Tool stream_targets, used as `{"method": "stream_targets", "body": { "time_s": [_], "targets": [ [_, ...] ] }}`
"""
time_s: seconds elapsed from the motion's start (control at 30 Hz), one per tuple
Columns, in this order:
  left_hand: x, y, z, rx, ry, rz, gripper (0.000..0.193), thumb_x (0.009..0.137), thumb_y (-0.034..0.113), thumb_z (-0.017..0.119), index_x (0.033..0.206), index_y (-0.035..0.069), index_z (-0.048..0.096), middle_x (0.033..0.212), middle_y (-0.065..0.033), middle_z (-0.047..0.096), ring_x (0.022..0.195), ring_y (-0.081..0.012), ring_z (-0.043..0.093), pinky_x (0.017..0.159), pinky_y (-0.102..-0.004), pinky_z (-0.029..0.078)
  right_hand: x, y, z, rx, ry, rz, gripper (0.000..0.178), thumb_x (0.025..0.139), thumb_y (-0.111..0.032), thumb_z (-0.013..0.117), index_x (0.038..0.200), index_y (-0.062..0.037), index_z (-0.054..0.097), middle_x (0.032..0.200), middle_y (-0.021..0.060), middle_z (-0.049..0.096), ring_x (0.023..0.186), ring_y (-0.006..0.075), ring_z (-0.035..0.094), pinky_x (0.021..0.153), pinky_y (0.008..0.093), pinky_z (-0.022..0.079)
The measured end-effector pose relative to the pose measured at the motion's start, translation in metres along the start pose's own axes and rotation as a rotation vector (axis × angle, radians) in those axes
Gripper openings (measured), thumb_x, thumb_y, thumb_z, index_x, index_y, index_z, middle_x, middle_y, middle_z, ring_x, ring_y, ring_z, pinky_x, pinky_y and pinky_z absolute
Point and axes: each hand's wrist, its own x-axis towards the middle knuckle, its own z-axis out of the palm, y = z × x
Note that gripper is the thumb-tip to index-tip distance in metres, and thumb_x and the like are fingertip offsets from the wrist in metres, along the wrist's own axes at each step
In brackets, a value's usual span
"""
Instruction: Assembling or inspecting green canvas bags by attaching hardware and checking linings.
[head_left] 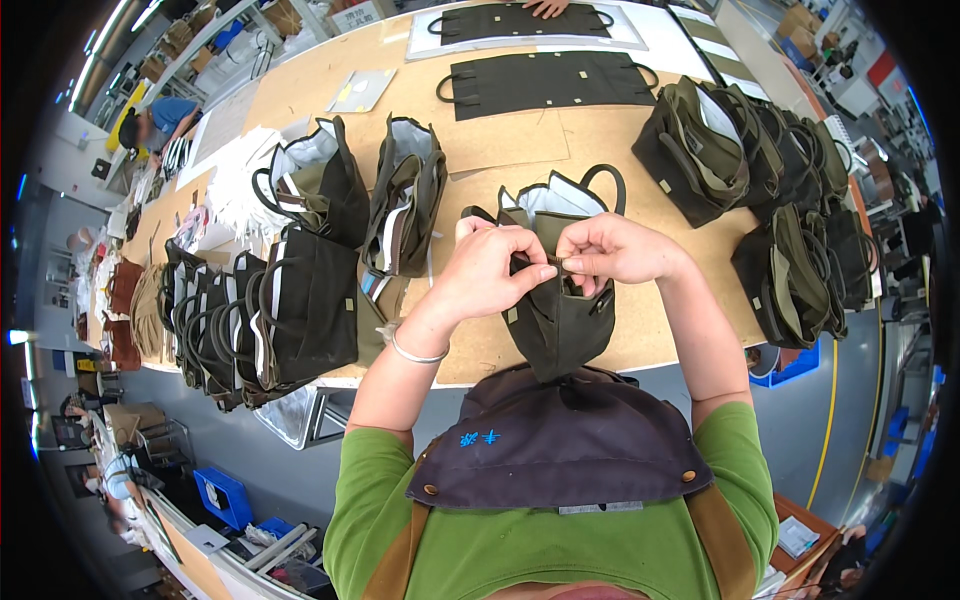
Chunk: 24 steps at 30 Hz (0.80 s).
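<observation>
A dark olive tote bag (560, 325) with a pale lining and a looped handle stands at the table's near edge, right in front of me. My left hand (492, 258) pinches the top edge of its near end between thumb and forefinger. Close beside it, my right hand (615, 250) grips the same edge, thumb and fingertips pressed together. The two thumbs almost meet at the rim. Whether a small fastener lies between the fingertips is hidden. Left of my hands, another olive bag (405, 200) stands with its top gaping.
Dark bags (310, 300) crowd the left of the wooden table (500, 150); more finished-looking bags (690, 150) stand at the right. A flat dark panel with handles (550, 85) lies farther back. At the far edge, another person's hand (547, 8) rests on a similar panel.
</observation>
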Motion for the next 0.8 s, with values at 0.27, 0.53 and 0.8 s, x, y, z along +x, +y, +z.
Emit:
{"method": "stream_targets", "body": {
  "time_s": [0.27,0.53,0.8],
  "targets": [
    [-0.006,0.012,0.008,0.027,0.073,-0.047,0.012,0.082,0.019,0.074,0.09,0.013,0.068,0.076,0.0013,0.06,0.076,-0.0155,0.053,0.088,-0.0343,0.028,-0.005,-0.005,0.012,-0.134,0.158,-0.041,0.009,0.095,-0.01,0.06,0.095,-0.0009,0.058,0.078,0.0041,0.065,0.068,0.0107,0.066,0.06,0.0253,0.053],
    [-0.017,0.003,0.018,0.003,0.249,0.035,0.006,0.082,0.012,0.07,0.086,0.01,0.066,0.077,-0.0013,0.055,0.08,-0.0194,0.055,0.085,-0.0364,0.027,-0.023,-0.003,0.054,-0.272,0.654,-0.25,0.019,0.081,-0.01,0.072,0.094,-0.0034,0.059,0.09,0.0117,0.065,0.067,0.0175,0.066,0.061,0.0299,0.053],
    [-0.018,0.006,0.02,0.025,0.279,0.054,0.008,0.082,0.011,0.07,0.087,0.009,0.064,0.079,-0.0023,0.054,0.082,-0.0219,0.055,0.088,-0.0372,0.028,-0.017,0.011,0.079,-0.529,0.817,-0.197,0.021,0.077,-0.026,0.078,0.081,-0.0085,0.068,0.073,0.0034,0.068,0.066,0.0197,0.066,0.06,0.0329,0.052]
  ]
}}
